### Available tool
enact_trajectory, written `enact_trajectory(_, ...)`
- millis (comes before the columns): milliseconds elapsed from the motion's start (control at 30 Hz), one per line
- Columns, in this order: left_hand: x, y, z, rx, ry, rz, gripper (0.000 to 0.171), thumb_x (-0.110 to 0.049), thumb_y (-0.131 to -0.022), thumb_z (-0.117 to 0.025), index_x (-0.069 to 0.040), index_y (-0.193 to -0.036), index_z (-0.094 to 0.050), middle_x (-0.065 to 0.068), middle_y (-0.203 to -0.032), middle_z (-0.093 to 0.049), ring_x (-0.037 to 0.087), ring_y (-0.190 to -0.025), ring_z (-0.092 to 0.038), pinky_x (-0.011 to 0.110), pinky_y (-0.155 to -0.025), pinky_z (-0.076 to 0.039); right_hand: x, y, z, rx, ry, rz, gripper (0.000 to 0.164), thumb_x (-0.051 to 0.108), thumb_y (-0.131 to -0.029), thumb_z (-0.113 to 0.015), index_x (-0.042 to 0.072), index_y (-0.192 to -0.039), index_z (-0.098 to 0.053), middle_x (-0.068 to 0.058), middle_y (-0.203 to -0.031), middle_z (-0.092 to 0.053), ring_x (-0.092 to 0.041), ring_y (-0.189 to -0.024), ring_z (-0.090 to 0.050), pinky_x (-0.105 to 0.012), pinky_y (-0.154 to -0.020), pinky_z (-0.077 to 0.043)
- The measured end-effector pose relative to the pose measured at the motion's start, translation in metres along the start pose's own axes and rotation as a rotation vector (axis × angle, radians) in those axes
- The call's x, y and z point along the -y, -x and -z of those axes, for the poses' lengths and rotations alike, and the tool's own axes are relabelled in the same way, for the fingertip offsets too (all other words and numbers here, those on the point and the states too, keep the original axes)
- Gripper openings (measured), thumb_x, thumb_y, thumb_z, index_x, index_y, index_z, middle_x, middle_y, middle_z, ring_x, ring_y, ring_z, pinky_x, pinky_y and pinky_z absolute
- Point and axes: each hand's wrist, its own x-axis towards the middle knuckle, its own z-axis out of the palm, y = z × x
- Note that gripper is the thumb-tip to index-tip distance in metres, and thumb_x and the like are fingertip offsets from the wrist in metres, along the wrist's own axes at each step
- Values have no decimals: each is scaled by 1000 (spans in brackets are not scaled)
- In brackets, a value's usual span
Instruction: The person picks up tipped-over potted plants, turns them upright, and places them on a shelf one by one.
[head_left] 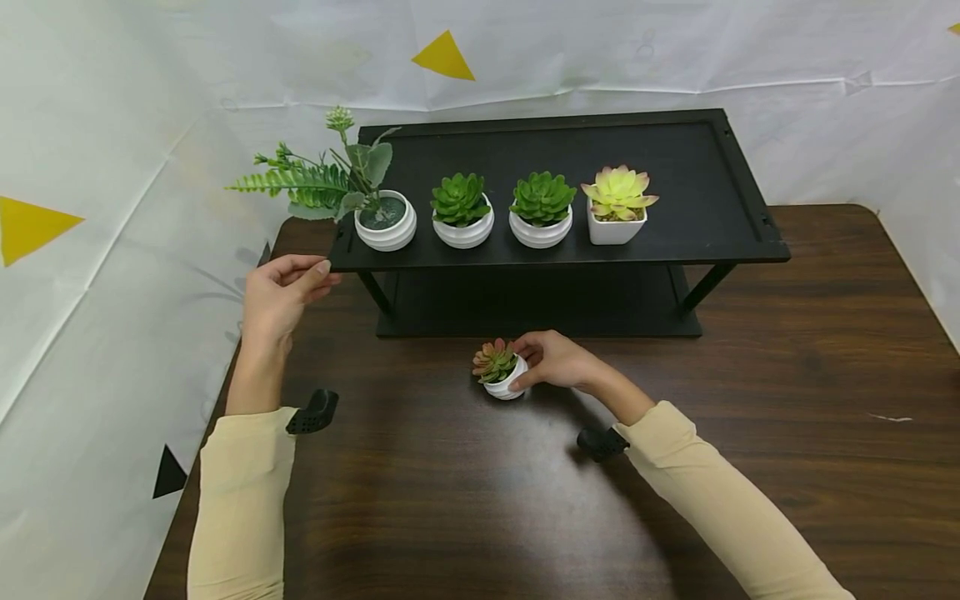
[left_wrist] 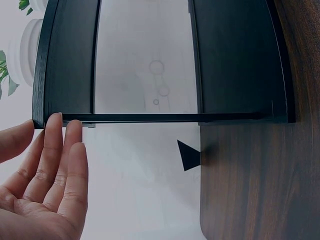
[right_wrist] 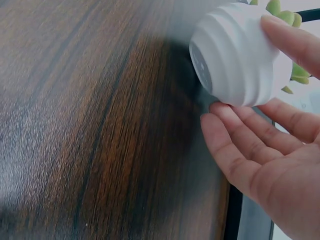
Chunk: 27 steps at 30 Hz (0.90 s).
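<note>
My right hand point(head_left: 561, 360) grips a small white ribbed pot point(right_wrist: 235, 55) with a reddish-green succulent point(head_left: 495, 361), thumb on one side and fingers on the other. The pot is tilted over the table in front of the shelf, and the right wrist view shows part of its underside. At the front left corner of a black two-tier shelf point(head_left: 690, 179), my left hand point(head_left: 279, 292) pinches the top board's edge between thumb and fingers. Nearest that hand on the top board stands a white pot point(head_left: 387, 225) with a leafy fern-like plant point(head_left: 322, 185).
Along the top board's front edge stand two green succulents point(head_left: 459, 200) in round white pots and a yellow-pink succulent point(head_left: 618, 193) in a square one. The shelf stands on a dark wooden table point(head_left: 450, 500). White sheeting point(head_left: 525, 50) hangs behind and at the left.
</note>
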Motion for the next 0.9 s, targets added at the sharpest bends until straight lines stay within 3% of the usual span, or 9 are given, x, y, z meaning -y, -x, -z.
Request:
enact_trajectory(567, -1, 0, 0, -2, 14, 9, 18, -5, -84, -65, 7, -97, -62, 0, -71, -68, 10, -68, -66, 17, -64, -53, -11, 5, 8, 34, 17, 14, 61, -6, -70, -75, -6, -124, -48, -18, -115, -51, -30, -102, -51, -32, -78, -49)
enact_trajectory(900, -2, 0, 0, -4, 19, 18, 17, -5, -84, -65, 7, -96, -62, 0, -71, -68, 9, -66, -66, 17, -63, -53, -17, 8, 10, 64, -37, 44, 60, -6, -72, -72, -7, -126, -46, -21, -119, -48, -32, -104, -51, -32, -74, -52)
